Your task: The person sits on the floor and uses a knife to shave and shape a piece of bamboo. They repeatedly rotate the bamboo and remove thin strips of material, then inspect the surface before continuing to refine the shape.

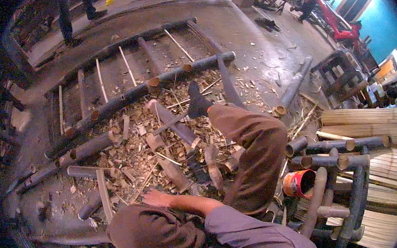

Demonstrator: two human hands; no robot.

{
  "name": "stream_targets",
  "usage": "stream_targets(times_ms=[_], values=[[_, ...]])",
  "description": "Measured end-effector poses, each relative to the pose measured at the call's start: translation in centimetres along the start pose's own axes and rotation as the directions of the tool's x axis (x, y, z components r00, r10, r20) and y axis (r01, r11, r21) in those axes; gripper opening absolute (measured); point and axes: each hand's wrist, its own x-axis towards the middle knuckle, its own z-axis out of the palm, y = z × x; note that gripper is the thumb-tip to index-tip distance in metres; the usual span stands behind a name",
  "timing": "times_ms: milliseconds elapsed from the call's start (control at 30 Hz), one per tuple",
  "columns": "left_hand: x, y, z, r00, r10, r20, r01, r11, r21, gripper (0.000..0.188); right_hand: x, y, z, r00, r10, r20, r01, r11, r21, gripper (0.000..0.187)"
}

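Nearest, the brown-trousered left knee (158, 236) is bending outward, and beyond it the bare right hand (158, 198), at the end of a grey-sleeved arm, is hanging low at the edge of the litter. Its fingers are blending into the clutter, so I cannot tell whether they are gripping anything or resting loose; the left hand is not showing. Off to its left, a pale, flat bamboo slat (104, 193) is slanting beside the knee; a careless sideways move could be knocking it over or driving a splinter into skin.

Just ahead of the hand, a brown, split length of bamboo (168, 168) is lying on pale wood chips (131, 158). Because the chips are giving loose footing, that piece could be sliding under pressure. Farther out, a flat grey strip (169, 123) is pointing toward the dark-covered right foot (196, 102); I cannot tell metal from bamboo, but a sharp edge could be cutting the ankle. Rightward, an orange-red round bucket (293, 183) is standing near dark bamboo poles (324, 146), where a falling pole could be tipping it.

Past the foot, a dark, ladder-like bamboo frame (137, 91) is lying on the floor; a heel pushing against it could be skewing its rungs. Beyond, a co-worker in blue trousers (65, 10) is standing, and a stumble there could be jolting the frame.
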Motion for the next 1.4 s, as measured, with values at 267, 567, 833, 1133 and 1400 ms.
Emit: stream_targets(times_ms=[267,567,833,1133,1400], values=[[0.0,-0.8,-0.1,0.996,-0.052,-0.068,0.05,0.998,-0.025,0.112,4.4,3.2,-15.8,0.927,0.217,0.305,-0.35,0.79,0.504,0.052],[-9.4,-4.2,1.1,0.992,-0.111,-0.057,0.106,0.99,-0.089,0.116,3.8,11.8,-29.1,0.78,0.53,0.334,-0.623,0.709,0.33,0.047],[-9.9,-3.0,-0.7,0.967,-0.25,0.042,0.254,0.961,-0.111,0.128,-4.4,9.4,-31.7,0.697,0.561,0.447,-0.694,0.37,0.617,0.041],[1.6,4.6,-1.6,0.988,-0.153,0.0,0.152,0.982,-0.115,0.124,-6.0,9.5,-33.3,0.488,0.798,-0.355,-0.424,0.572,0.702,0.049],[5.4,8.1,-5.8,0.975,-0.155,0.162,0.17,0.982,-0.083,0.123,-5.8,9.8,-36.3,0.456,0.798,-0.395,-0.339,0.565,0.752,0.042]])
